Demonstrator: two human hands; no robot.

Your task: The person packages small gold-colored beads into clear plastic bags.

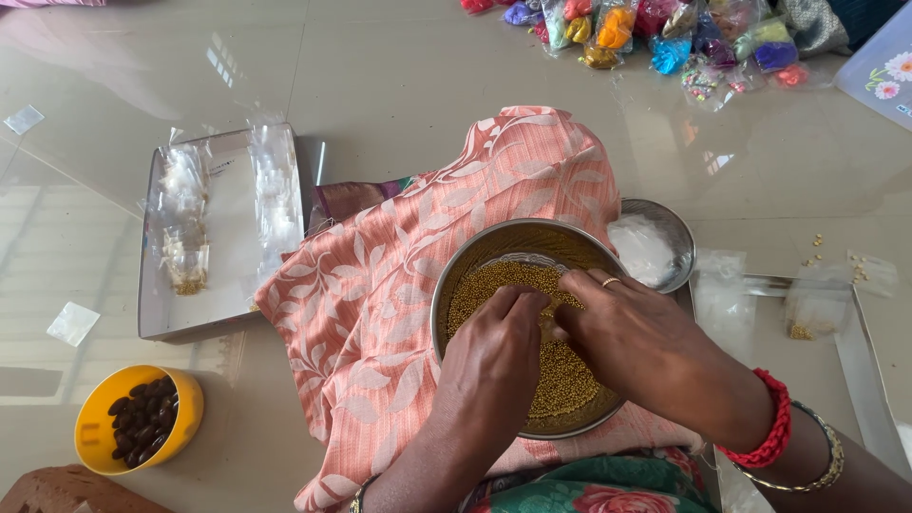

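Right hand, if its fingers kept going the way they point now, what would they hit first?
Most likely the left hand: the right hand points leftward over the gold beads in the steel bowl, fingertips seemingly already meeting.

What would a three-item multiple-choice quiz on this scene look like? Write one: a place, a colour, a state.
1. Where is the steel bowl of tiny golden beads?
A. on the peach leaf-print cloth over the lap
B. inside the yellow cup
C. on the white tray

2. What colour is the cup of dark brown seeds?
A. blue
B. yellow
C. white

3. What are the hands doing?
A. resting on the floor
B. holding the cup
C. both in the bowl, fingertips meeting over the beads

Answers: 1 A, the peach cloth lies under the bowl; 2 B, its rim and wall are yellow; 3 C, the left hand and right hand meet in the bowl.
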